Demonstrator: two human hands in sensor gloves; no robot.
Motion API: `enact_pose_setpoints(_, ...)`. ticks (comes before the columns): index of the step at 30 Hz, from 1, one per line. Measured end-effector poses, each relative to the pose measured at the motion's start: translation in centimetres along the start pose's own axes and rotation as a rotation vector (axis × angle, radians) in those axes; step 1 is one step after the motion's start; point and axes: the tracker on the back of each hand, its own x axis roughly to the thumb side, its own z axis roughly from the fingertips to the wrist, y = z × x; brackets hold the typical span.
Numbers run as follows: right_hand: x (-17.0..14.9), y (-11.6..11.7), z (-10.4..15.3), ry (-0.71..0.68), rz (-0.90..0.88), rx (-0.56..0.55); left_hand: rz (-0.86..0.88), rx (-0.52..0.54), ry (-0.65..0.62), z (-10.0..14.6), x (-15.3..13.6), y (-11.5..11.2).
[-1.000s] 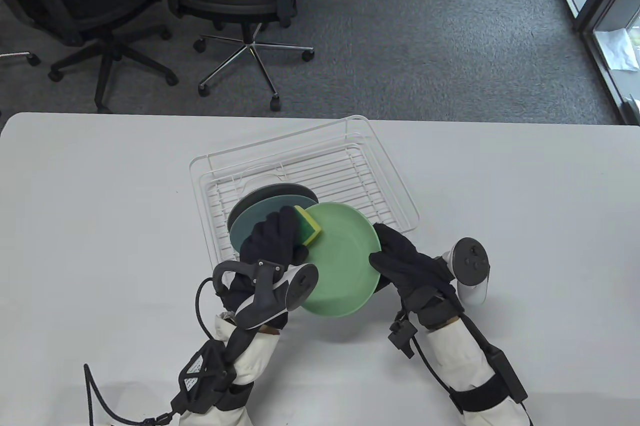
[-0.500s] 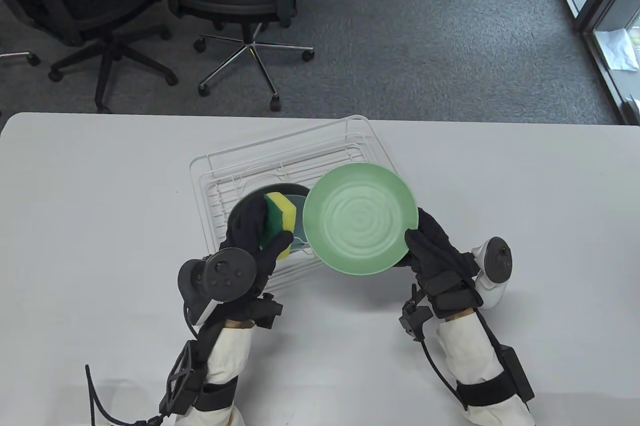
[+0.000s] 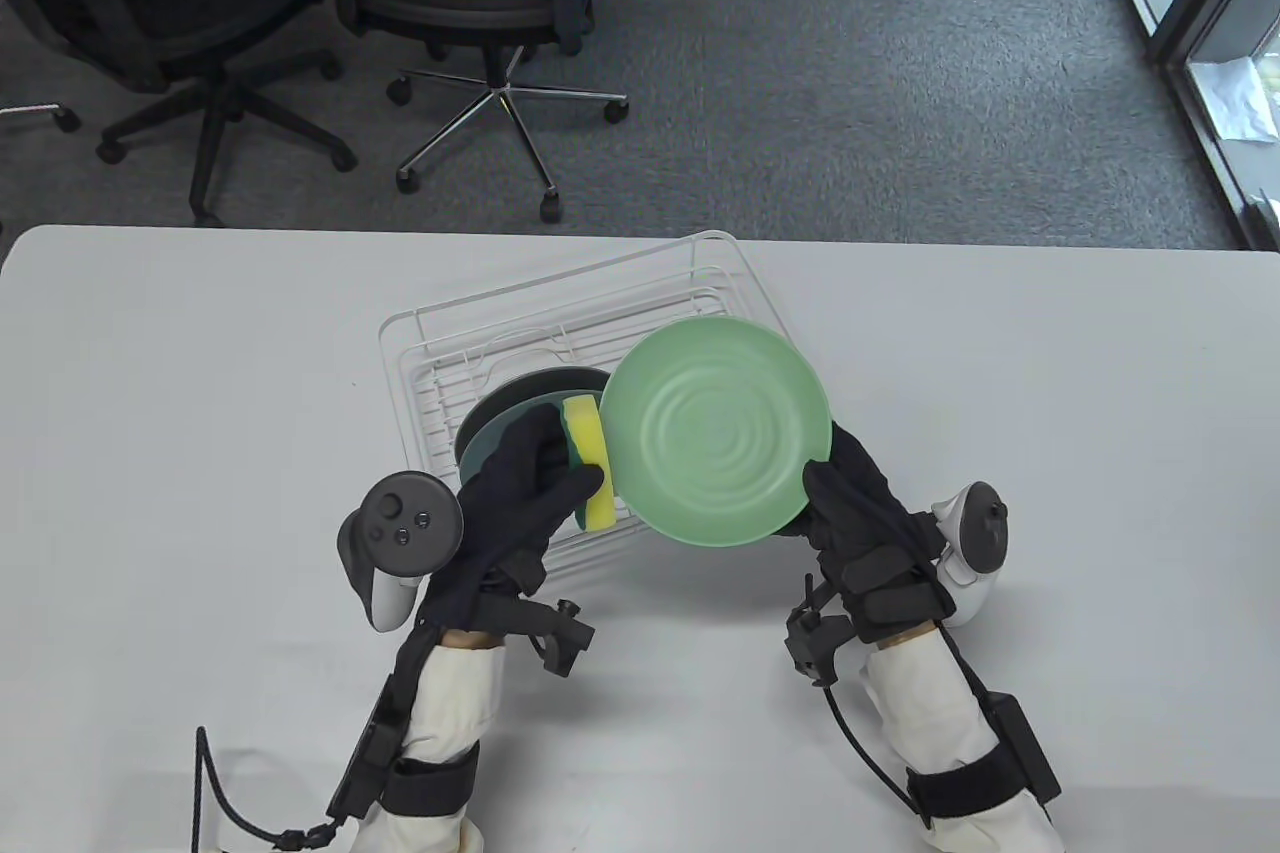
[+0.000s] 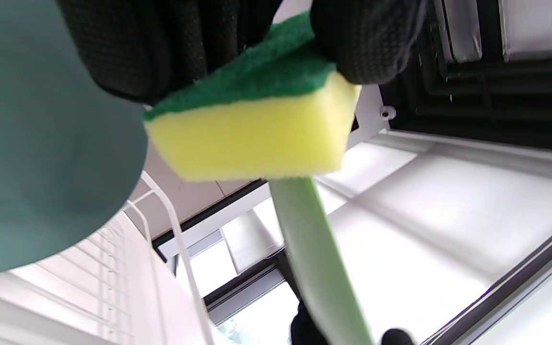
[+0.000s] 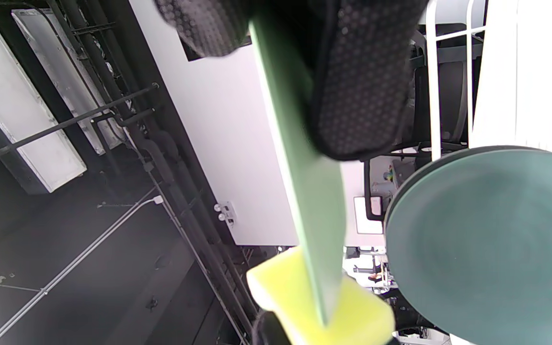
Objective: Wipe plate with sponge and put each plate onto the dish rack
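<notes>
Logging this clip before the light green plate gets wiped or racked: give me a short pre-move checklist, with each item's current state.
1. Right hand grips the light green plate by its rim: ok.
2. Left hand holds the sponge: ok.
3. Sponge's yellow side meets the plate's edge: ok in the left wrist view.
4. Plate is lifted off the table: ok.
5. Dish rack has free space behind the dark teal plate: ok.
6. Plate already wiped clean: cannot tell.
</notes>
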Motion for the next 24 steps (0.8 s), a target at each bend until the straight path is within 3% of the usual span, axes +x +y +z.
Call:
enact_pose_setpoints(2,-0.2,0.1,0.0,0.015,0.053,-0.022,0.019,0.023,-0.004,0.1,0.0,0.1)
enact_pose_setpoints(8,-0.1,0.6,0.2,0.042,0.445,-0.067,-0.008,0.08,-0.048,0.4,0.9,0.0)
enact_pose_setpoints(14,-0.9,0.6,0.3,0.118,0.623,-0.092,-0.019,0.074,-0.083,0.6,1.6,-1.2)
enact_pose_setpoints(18,-1.9,0.4,0.3,0.165,0.607,-0.108,-0.007,0.061,-0.116,0.8,2.2,-2.2)
enact_pose_setpoints(21,-2.9,0.2,0.4,0.207,0.491,-0.103,-0.003,0.038,-0.159,1.1,3.1,-3.1)
enact_pose_setpoints(24,-3.6,0.6,0.4,0.227,0.348,-0.067,0.035,-0.052,-0.193,1.2,3.8,-4.3)
